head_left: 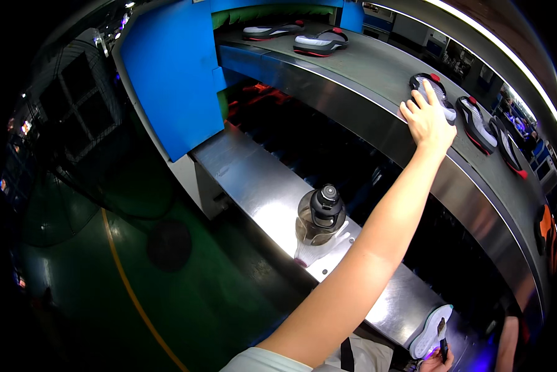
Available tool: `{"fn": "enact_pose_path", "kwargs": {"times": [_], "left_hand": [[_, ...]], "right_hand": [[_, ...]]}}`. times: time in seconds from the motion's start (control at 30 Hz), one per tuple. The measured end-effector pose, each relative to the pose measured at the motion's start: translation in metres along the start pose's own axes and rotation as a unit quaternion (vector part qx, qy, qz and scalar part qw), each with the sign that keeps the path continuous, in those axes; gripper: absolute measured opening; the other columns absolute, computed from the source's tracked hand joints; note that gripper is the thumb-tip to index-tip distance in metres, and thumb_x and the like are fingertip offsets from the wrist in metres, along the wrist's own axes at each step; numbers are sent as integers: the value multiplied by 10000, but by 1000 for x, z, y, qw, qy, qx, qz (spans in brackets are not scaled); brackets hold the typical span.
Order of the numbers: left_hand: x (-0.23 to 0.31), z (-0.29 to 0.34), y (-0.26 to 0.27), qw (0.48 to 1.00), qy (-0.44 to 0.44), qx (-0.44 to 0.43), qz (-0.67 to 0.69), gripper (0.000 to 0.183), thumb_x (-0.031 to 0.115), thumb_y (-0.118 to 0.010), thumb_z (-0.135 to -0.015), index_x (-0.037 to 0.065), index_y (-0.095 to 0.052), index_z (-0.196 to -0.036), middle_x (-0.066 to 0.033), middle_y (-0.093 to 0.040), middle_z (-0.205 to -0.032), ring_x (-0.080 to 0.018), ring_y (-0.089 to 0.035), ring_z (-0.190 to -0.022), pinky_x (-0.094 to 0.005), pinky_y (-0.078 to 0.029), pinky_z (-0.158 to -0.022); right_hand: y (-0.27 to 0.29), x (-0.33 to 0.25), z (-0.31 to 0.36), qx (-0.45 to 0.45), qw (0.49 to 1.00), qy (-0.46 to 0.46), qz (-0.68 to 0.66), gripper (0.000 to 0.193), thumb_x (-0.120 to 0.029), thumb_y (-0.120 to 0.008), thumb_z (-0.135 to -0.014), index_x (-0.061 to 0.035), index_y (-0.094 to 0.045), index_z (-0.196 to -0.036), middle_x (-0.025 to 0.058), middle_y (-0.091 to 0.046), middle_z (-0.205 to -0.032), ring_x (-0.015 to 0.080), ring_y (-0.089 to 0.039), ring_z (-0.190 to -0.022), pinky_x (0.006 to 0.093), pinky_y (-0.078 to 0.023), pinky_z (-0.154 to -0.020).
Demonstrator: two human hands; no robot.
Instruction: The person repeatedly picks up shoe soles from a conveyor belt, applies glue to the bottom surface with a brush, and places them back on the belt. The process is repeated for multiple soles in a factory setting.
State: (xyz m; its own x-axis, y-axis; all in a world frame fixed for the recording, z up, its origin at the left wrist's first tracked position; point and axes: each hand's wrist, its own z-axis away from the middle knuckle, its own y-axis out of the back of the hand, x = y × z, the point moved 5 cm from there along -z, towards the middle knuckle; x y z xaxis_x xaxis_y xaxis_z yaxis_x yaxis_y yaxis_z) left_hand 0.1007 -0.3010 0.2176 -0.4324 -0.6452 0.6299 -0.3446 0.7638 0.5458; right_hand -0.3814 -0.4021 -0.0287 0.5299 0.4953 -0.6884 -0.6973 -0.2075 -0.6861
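My left hand [428, 123] reaches over the conveyor belt with its fingers spread. Its longest finger lies over a grey and black shoe sole [439, 93] with a red tip, and the palm covers part of that sole. At the lower right, my right hand [438, 361] is closed round the dark handle of a brush [442, 340]. The bristles overlap a pale shoe sole [428, 332] beside that hand. Whether this sole rests on the metal ledge or in the fingers, I cannot tell.
More soles [475, 126] ride the curved conveyor belt [377, 71], two of them near the blue machine housing [167, 80]. A dark-lidded bottle [320, 214] stands on the metal ledge [253, 180]. Another forearm [508, 344] shows at the right. An orange and black item [545, 229] sits farther along.
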Motion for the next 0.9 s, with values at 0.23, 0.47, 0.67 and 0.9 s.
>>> {"fn": "enact_pose_path", "kwargs": {"times": [0.23, 0.47, 0.67, 0.9], "left_hand": [[-1, -1, 12, 999, 8, 1, 46, 1000, 336, -753, -512, 34, -180, -1274, -167, -412, -1162, -295, -422, -1081, -402, -246, -953], [-6, 15, 54, 982, -40, 42, 181, 1004, 354, -783, -499, 21, -208, -1251, -200, -454, -1139, -323, -482, -1030, -380, -369, -899], [-40, 77, 65, 908, -128, 185, 353, 961, 289, -768, -617, -9, -115, -1256, -215, -270, -1190, -288, -332, -1096, -380, -323, -923], [-43, 88, 46, 734, 58, -74, 672, 897, 64, -703, -662, 151, -48, -1269, -136, -300, -1174, -235, -421, -1040, -377, -452, -817]], "right_hand": [[33, 6, -26, -26, 998, -30, -41, 462, -207, -462, -810, 108, -414, -1145, 216, -485, -1140, 305, -487, -1025, 383, -402, -889], [43, -1, -33, -31, 996, -50, -68, 468, -210, -457, -814, 106, -406, -1155, 217, -476, -1151, 308, -481, -1033, 384, -396, -899], [45, -1, -41, -47, 994, -68, -68, 472, -213, -454, -817, 104, -398, -1163, 218, -468, -1161, 311, -476, -1040, 385, -391, -907], [40, -5, -44, -70, 991, -87, -72, 478, -217, -449, -821, 103, -389, -1172, 219, -459, -1172, 315, -471, -1047, 387, -385, -916]]}}
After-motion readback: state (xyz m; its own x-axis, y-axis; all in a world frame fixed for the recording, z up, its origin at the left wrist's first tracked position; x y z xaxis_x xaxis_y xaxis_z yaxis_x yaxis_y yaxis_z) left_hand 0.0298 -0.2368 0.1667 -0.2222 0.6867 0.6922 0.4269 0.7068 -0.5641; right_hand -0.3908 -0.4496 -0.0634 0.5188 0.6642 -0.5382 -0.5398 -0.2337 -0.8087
